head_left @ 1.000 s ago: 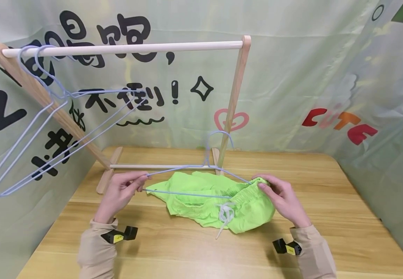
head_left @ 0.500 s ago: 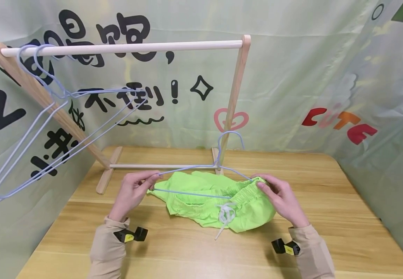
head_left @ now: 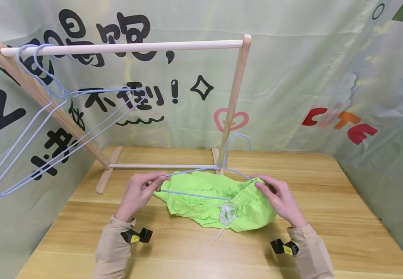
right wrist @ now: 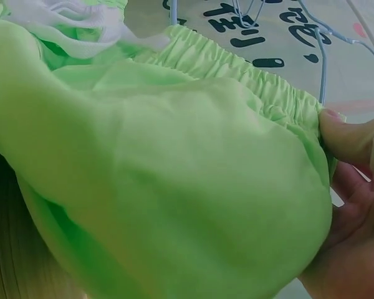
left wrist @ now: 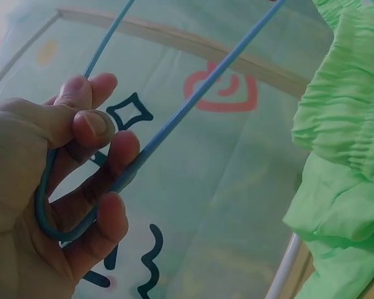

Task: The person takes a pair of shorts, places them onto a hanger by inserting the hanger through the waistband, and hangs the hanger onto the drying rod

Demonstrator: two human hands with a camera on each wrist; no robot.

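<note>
My left hand (head_left: 143,193) pinches one end of a light blue wire hanger (left wrist: 199,95), its fingers curled round the bent corner in the left wrist view. The hanger's other end runs into the gathered waist of lime-green drawstring shorts (head_left: 254,212), so that corner is hidden by cloth. At the right side of the waistband, my right hand (head_left: 281,197) grips the fabric, thumb on the near face. The shorts lie partly on the table, with a white drawstring bow (head_left: 227,214) at the front. Beyond them the hanger's hook (head_left: 239,135) points up.
A wooden rack with a white top bar (head_left: 135,47) stands at the back left of the table (head_left: 201,255). Two blue hangers (head_left: 63,94) hang from its left end. A printed fabric backdrop (head_left: 285,77) rises behind and along both sides.
My left hand has moved right, sliding the hanger farther into the waist; the hook has shifted right with it. The right hand keeps its grip, almost still.
</note>
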